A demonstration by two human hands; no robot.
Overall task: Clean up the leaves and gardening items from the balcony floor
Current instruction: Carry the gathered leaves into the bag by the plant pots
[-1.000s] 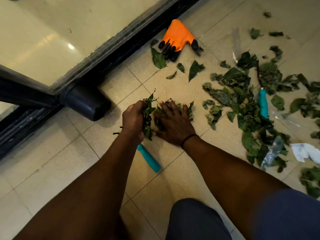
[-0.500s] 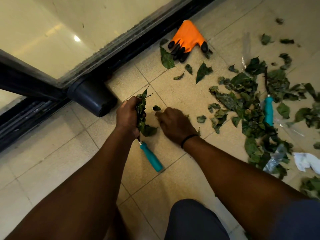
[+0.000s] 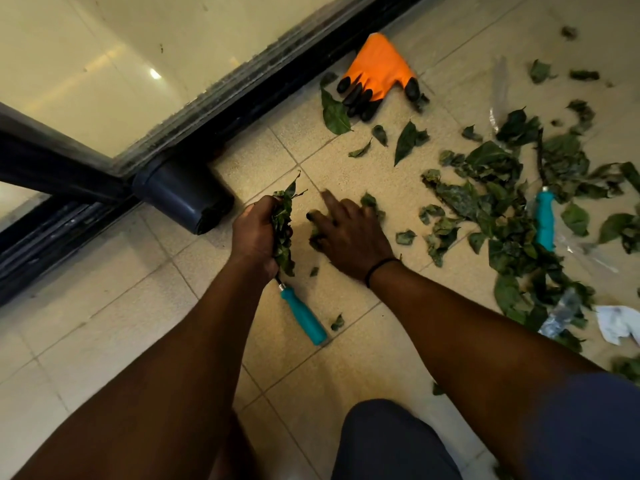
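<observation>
Here, seen from above, a person crouches over a tiled floor [image 3: 346,368]. The left hand [image 3: 254,233] is clenched around a bunch of leaves [image 3: 283,230], held upright just left of the right hand [image 3: 348,230]. The right hand lies knuckles up, fingers spread and blurred, touching a few loose leaves on the tile; whether it grips them cannot be told. A teal tool [image 3: 303,315] lies on the floor just below the left hand, its head hidden under the wrist. Right of the hands a leaf pile [image 3: 498,209] sprawls, with a second teal handle [image 3: 544,220] lying in it. An orange glove [image 3: 377,69] rests beyond the hands, against the door track [image 3: 221,109].
</observation>
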